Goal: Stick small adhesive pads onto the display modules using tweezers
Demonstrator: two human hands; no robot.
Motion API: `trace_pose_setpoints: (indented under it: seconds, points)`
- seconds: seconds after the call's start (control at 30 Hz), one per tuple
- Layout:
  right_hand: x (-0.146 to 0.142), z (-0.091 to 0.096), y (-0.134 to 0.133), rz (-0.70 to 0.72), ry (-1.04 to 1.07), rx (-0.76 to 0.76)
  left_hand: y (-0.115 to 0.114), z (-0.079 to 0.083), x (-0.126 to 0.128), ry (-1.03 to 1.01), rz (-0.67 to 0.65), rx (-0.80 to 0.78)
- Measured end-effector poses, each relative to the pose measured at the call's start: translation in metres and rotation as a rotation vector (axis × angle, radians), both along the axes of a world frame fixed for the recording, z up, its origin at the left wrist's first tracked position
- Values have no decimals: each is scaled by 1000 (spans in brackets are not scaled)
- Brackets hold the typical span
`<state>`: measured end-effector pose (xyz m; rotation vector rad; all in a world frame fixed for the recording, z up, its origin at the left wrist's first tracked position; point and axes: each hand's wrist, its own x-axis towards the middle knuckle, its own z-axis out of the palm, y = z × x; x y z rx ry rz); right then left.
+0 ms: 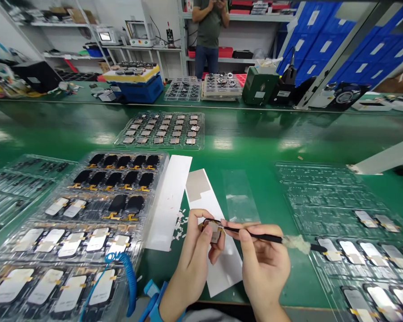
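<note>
Black pick [255, 235] pinched in right hand [263, 264] touches left hand's [192, 255] module [215, 231].

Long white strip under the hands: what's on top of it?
The long white strip carries a grey rectangular patch at its far end; the left hand and right hand hide its middle.

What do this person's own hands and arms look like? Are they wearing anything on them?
Both hands are bare, with no gloves. The left hand wears a blue wrist strap, and a coiled blue cord appears to run from it. The right hand shows no band or marking, and neither forearm shows a sleeve.
</note>
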<state>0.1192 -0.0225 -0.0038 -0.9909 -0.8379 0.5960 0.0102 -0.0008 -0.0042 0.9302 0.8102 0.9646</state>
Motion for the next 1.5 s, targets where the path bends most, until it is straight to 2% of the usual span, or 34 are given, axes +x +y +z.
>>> trace_pose_setpoints:
  seconds: [0.8,0.93,1.13,1.5]
  points:
    - [2,-3,0,39,-22,-31,-2,-2,-2,-29,-31,51]
    - [4,-6,-2,66,-33,-10,-3,-3,-2,-9,-20,57]
    - [7,-12,-2,81,-38,-55,-3,-6,-1,-45,-12,61]
    - [6,-8,-1,79,-21,-47,-4,-9,-1,-9,11,51]
